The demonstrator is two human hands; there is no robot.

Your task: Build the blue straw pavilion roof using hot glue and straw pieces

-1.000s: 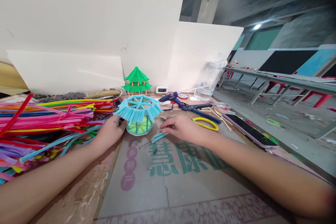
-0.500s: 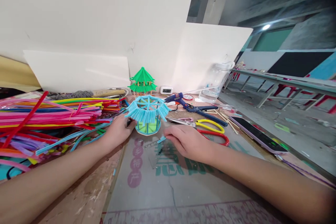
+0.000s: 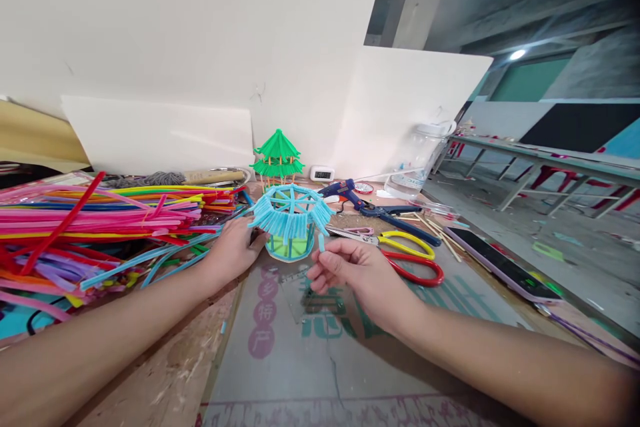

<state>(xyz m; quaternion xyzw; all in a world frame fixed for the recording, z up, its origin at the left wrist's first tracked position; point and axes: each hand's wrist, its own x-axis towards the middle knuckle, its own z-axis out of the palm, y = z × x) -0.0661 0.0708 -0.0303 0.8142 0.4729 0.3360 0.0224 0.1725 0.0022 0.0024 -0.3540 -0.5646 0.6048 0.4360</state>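
My right hand just raised its pinched blue strip upright, so it's poised by the pavilion. Left hand: can't tell its grip.

A lamp glares beneath the dim ceiling, the white board looks bright, and the outer edges stretch.

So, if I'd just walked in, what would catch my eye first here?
Probably the light-blue model with the fringed roof near the centre, with a green tiered model standing behind it. Next would be the heap of many-coloured fuzzy strips across the left side. A smaller detail is the short light-blue piece poking up from the right grip.
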